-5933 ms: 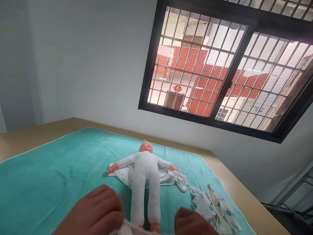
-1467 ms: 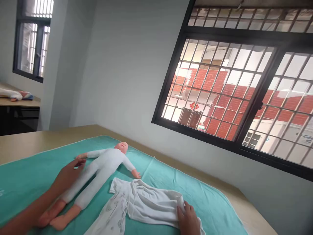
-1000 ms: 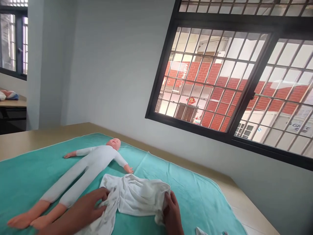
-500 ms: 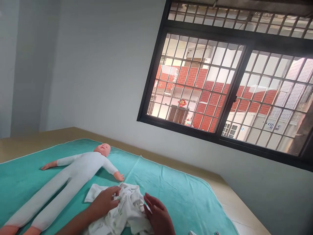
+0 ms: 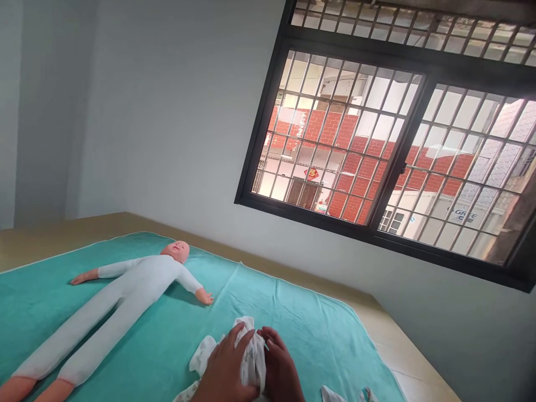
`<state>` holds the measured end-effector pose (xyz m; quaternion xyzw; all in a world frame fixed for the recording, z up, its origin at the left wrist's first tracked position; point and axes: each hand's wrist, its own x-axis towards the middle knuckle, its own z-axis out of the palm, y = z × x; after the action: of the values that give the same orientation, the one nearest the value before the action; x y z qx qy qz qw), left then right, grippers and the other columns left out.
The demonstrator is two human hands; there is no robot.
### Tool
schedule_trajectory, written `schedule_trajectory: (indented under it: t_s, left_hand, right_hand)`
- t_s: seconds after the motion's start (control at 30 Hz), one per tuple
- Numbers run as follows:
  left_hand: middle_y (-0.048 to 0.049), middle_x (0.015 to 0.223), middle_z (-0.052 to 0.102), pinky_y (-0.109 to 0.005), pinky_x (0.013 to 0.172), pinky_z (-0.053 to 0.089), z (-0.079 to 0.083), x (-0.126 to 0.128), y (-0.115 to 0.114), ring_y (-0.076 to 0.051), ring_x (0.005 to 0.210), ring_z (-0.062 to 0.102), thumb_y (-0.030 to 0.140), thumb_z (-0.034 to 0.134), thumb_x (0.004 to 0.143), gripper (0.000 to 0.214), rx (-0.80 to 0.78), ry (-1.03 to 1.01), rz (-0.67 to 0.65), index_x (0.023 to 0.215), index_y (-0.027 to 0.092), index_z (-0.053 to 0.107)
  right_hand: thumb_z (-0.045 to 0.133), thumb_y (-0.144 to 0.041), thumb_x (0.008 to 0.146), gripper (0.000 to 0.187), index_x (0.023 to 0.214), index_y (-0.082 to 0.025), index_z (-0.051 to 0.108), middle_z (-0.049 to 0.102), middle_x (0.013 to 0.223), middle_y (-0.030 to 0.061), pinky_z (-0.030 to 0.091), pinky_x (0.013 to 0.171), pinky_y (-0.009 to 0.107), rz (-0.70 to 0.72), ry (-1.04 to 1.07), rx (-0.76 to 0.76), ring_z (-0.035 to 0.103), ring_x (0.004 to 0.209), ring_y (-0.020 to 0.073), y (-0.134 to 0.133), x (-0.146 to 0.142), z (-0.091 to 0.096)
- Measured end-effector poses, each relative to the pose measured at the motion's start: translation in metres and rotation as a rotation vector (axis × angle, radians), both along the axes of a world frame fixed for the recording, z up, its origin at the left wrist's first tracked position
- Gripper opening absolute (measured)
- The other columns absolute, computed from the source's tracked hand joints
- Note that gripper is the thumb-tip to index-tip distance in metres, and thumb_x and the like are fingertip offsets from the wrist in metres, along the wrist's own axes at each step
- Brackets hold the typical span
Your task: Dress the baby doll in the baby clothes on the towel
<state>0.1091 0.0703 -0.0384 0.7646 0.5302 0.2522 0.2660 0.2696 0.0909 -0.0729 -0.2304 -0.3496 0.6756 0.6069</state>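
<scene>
A baby doll (image 5: 125,296) in a white body suit lies on its back on the teal blanket (image 5: 293,324), arms spread. Near the bottom edge both hands squeeze a bunched white garment (image 5: 250,349). My left hand (image 5: 224,371) wraps over its left side and my right hand (image 5: 280,371) presses against its right side, fingers closed on the cloth. A loose end of the garment (image 5: 203,353) trails left on the blanket. The doll lies apart from my hands, to the left.
The blanket covers a tan wooden platform (image 5: 402,357) set against a grey wall. A large barred window (image 5: 377,151) fills the wall to the right. A scrap of patterned cloth (image 5: 347,395) shows at the bottom edge, right of my hands.
The white garment went from spread out flat to gathered into a tight bundle between both hands. My hands have come together and moved slightly right. The doll has stayed put.
</scene>
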Motion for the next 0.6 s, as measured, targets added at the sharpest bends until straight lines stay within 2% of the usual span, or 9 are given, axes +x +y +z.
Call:
schedule_trajectory:
  t_s: [0.1,0.2,0.27,0.37,0.47,0.53,0.6]
  left_hand:
    - [-0.0097,0.159,0.023,-0.053,0.114,0.022,-0.006,0.008,-0.002,-0.039,0.144,0.023,0.019,0.064,0.053,0.097,0.008,0.132,0.052,0.146,0.028,0.038]
    - [-0.0118,0.151,0.037,-0.047,0.105,0.034,-0.005,0.007,-0.002,-0.035,0.130,0.044,0.015,0.056,0.059,0.084,0.077,0.120,0.100,0.141,0.026,0.044]
    - [-0.0110,0.138,0.049,-0.040,0.095,0.042,-0.003,0.004,-0.001,-0.029,0.114,0.056,0.014,0.052,0.062,0.070,0.123,0.027,0.130,0.131,0.024,0.050]
    - [-0.0081,0.118,0.058,-0.035,0.088,0.046,0.006,-0.010,0.002,-0.024,0.101,0.060,0.014,0.054,0.062,0.054,0.118,-0.236,0.164,0.115,0.022,0.053]
    - [-0.0073,0.104,0.062,-0.034,0.086,0.048,0.029,-0.047,-0.002,-0.024,0.095,0.061,0.016,0.061,0.063,0.046,0.055,-0.571,0.112,0.107,0.022,0.049]
    - [-0.0080,0.106,0.062,-0.035,0.086,0.049,0.051,-0.093,-0.016,-0.026,0.097,0.061,0.026,0.066,0.070,0.046,0.038,-0.738,0.059,0.111,0.023,0.046]
    - [-0.0097,0.117,0.060,-0.039,0.092,0.048,0.070,-0.153,-0.043,-0.031,0.109,0.058,0.034,0.072,0.069,0.059,0.030,-0.772,0.124,0.119,0.022,0.043]
  right_hand:
    - [0.079,-0.035,0.067,0.030,0.095,-0.026,0.072,0.073,0.095,0.0040,0.052,0.084,0.041,0.062,-0.032,0.017,0.068,0.088,0.0255,0.005,-0.001,-0.005]
    - [0.080,-0.033,0.068,0.034,0.100,-0.027,0.072,0.072,0.109,0.0052,0.049,0.094,0.041,0.110,-0.065,0.023,0.067,0.100,0.0261,0.003,0.001,-0.002]
    - [0.080,-0.037,0.068,0.039,0.105,-0.028,0.072,0.066,0.125,0.0065,0.045,0.101,0.044,0.152,-0.069,0.032,0.063,0.113,0.0283,-0.002,0.007,0.004]
    - [0.078,-0.044,0.070,0.042,0.108,-0.028,0.071,0.058,0.137,0.0073,0.037,0.110,0.049,0.171,-0.069,0.037,0.053,0.127,0.0311,-0.005,0.026,0.007]
    - [0.073,-0.047,0.073,0.041,0.110,-0.030,0.070,0.056,0.139,0.0056,0.033,0.113,0.050,-0.032,-0.027,0.005,0.047,0.132,0.0287,0.001,0.048,-0.002]
    - [0.066,-0.048,0.078,0.035,0.109,-0.032,0.070,0.055,0.140,0.0038,0.035,0.113,0.050,-0.207,-0.009,-0.037,0.049,0.131,0.0262,0.008,0.061,-0.012]
    - [0.061,-0.045,0.082,0.029,0.106,-0.033,0.071,0.056,0.138,0.0028,0.042,0.109,0.048,-0.318,-0.007,-0.089,0.055,0.125,0.0240,0.014,0.070,-0.023]
